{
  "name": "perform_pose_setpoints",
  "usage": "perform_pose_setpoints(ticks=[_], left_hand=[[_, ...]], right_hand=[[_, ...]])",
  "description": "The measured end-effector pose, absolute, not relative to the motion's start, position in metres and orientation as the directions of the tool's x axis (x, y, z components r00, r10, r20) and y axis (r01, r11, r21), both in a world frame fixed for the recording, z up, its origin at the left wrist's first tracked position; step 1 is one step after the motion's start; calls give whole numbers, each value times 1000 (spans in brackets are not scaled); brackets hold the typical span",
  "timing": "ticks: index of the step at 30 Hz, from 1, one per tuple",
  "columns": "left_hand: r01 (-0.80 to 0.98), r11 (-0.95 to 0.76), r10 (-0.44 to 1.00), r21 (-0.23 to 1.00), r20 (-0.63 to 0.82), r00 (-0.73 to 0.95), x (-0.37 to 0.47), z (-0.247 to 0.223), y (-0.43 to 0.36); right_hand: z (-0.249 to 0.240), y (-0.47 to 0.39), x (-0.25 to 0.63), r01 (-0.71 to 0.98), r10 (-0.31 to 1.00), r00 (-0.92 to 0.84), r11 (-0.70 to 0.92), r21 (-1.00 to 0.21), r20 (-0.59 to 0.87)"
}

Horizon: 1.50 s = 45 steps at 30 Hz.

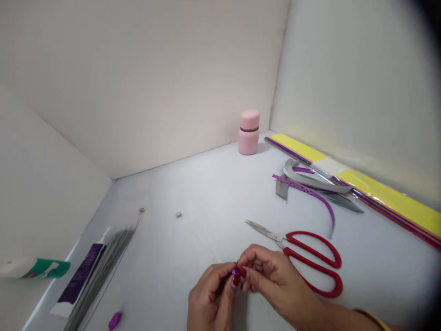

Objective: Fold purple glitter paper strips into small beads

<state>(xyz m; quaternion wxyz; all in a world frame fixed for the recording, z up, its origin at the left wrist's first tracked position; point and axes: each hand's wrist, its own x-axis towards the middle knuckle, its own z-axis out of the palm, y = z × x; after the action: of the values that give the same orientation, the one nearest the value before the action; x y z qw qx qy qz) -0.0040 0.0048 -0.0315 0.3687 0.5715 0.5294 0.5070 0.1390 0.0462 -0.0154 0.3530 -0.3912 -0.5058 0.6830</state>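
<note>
At the bottom centre of the frame, the fingers of two hands meet: the left hand (208,294) and the right hand (280,278) both pinch one small purple piece (235,271) between their fingertips. Its exact form is mostly covered. One yellow band (371,317) is around the right wrist.

Just beside the right hand lies one pair of scissors (276,237) with two red handles. Above it, at the right of the frame, are one long purple strip (312,192), one short purple strip (303,170) and several overlapping grey strips (322,184); these I cannot count surely. Along them lies one long clear-wrapped pack (375,187), with yellow on top and other coloured layers below.

On the tabletop (206,197) left of the hands are one purple lump (115,320), one silvery bit (178,214), one bundle of grey wires (103,271) and one purple-and-white tube (81,278). One green-and-white object (48,269) enters at the left edge. In the upper right centre stands one lidded pink container (248,138); its contents are hidden.
</note>
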Motion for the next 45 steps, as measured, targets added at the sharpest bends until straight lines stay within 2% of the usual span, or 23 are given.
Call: perform_pose_setpoints(ticks=[3, 7, 9, 22, 30, 33, 37, 42, 45], left_hand=[[334, -259, 949, 906, 303, -88, -5, -34, 8], [402, -461, 839, 791, 536, -94, -7, -42, 14], [436, -488, 805, 756, 583, -110, -8, -45, 15], [486, -504, 778, 714, 619, -103, -11, -40, 9], [358, -412, 859, 838, 488, -155, -8, -40, 8], [354, -351, 880, 867, 435, -192, -7, -40, 7], [311, -316, 896, 896, 390, -212, -7, -36, 7], [264, -308, 904, 914, 368, -219, -6, -34, 6], [257, -301, 909, 918, 358, -214, -7, -35, 5]], right_hand=[[-18, 48, 138, -119, 862, -474, -263, -957, -178], [-16, 52, 136, -127, 812, -541, -336, -933, -219], [-13, 53, 134, -130, 783, -576, -370, -920, -234], [-2, 51, 136, -251, 812, -518, -444, -860, -268], [-2, 51, 136, -293, 828, -506, -429, -855, -242], [-7, 50, 137, -281, 851, -485, -369, -886, -201], [-10, 49, 139, -168, 886, -440, -242, -956, -147], [-6, 50, 144, 107, 902, -430, 88, -990, 33], [-3, 50, 146, 186, 892, -441, 194, -963, 95]])
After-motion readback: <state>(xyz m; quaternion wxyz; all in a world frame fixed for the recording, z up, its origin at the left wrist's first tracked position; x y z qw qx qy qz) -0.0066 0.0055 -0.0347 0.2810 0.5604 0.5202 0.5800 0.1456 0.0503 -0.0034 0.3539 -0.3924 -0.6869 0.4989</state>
